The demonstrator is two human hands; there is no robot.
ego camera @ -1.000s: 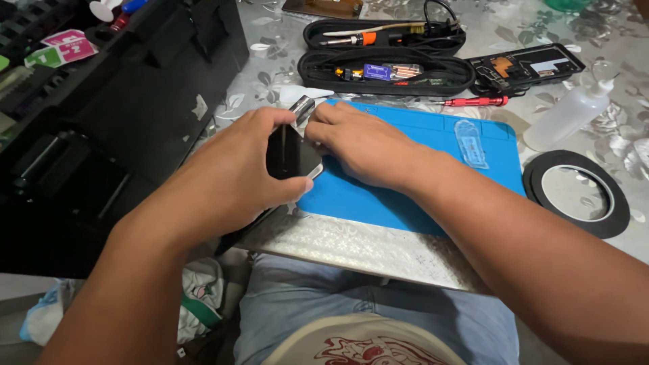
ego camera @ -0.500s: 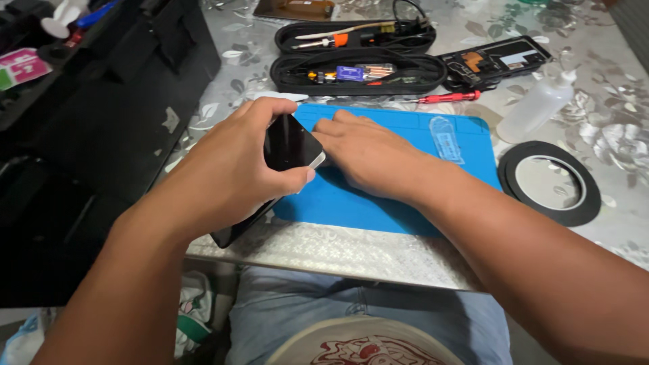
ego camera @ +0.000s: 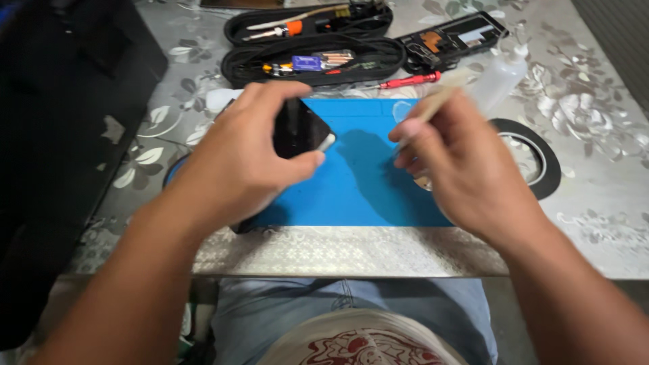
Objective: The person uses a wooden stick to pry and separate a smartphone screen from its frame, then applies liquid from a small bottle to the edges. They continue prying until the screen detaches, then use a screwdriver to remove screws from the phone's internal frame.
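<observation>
My left hand [ego camera: 247, 159] grips a black smartphone [ego camera: 297, 128] by its edges, holding it tilted above the blue work mat [ego camera: 358, 189]. To its right, my right hand [ego camera: 460, 165] is raised over the mat with the fingers pinched around a thin, pale stick-like tool [ego camera: 433, 105]. The tool is blurred, so its tip cannot be made out. The two hands are apart, with bare mat between them.
Two open black tool cases [ego camera: 311, 51] with small tools lie at the back of the patterned table [ego camera: 595, 108]. A red screwdriver [ego camera: 405, 81], a clear squeeze bottle [ego camera: 500, 78], a black tape roll [ego camera: 541, 159] and a black case [ego camera: 61, 135] on the left surround the mat.
My right hand has left the phone and moved right, lifting up with the pale tool in its fingers. My left hand still holds the phone. The camera has come closer.
</observation>
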